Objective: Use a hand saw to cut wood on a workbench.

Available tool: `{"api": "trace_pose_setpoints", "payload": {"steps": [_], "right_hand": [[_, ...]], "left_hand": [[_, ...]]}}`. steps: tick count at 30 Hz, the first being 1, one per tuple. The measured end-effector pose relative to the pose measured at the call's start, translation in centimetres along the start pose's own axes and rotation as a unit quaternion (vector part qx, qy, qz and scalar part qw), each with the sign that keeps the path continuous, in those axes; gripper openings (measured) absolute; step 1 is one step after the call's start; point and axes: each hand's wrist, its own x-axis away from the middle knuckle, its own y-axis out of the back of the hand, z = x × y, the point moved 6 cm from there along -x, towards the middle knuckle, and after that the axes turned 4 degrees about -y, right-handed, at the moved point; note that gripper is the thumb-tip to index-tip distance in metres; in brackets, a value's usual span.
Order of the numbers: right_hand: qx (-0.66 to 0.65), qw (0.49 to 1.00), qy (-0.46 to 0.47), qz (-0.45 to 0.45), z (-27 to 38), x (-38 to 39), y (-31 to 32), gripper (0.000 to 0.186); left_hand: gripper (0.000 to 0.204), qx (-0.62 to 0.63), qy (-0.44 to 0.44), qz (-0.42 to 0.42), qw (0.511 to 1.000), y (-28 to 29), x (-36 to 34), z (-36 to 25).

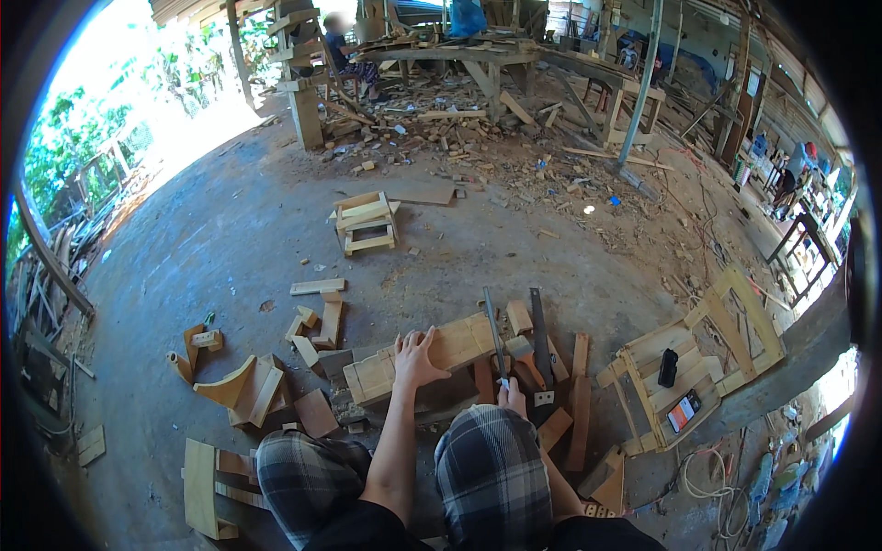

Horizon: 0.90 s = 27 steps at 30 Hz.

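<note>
My left hand point(419, 356) presses flat with spread fingers on a pale wooden beam point(469, 338), which lies at a slant in front of my knees. Pencil-like lines cross the beam toward its right end. In my right hand point(512, 398), fingers closed, is the handle of a hand saw point(492, 321), its long narrow grey blade pointing away from me alongside the beam's right end. The blade appears almost edge-on, so its teeth cannot be made out. My right knee partly hides the right forearm. Just right of the saw lies a long dark blade point(540, 335).
Wood offcuts point(317, 413) and curved pieces point(227, 386) lie left of the beam; reddish-brown strips point(579, 404) lie right. A slatted wooden frame point(648, 372) holds a phone point(684, 410) and a black case point(668, 367). Ahead stands a small wooden frame point(366, 220). A person point(344, 57) sits far off.
</note>
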Motion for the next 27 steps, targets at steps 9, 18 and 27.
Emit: {"api": "trace_pose_setpoints", "payload": {"steps": [9,18,27], "right_hand": [[0.061,0.997,0.024,-0.031,1.5,0.4,0.6,0.017],[0.186,0.979,0.047,0.062,3.5,-0.6,1.3,0.022],[0.263,0.957,-0.041,0.114,11.4,1.9,2.7,0.027]], "left_hand": [[0.068,0.112,0.050,-0.112,0.986,-1.6,-1.2,0.6],[0.055,-0.057,0.316,-0.118,0.940,0.2,1.1,0.8],[0.055,-0.067,0.308,-0.113,0.942,0.2,1.0,1.7]]}}
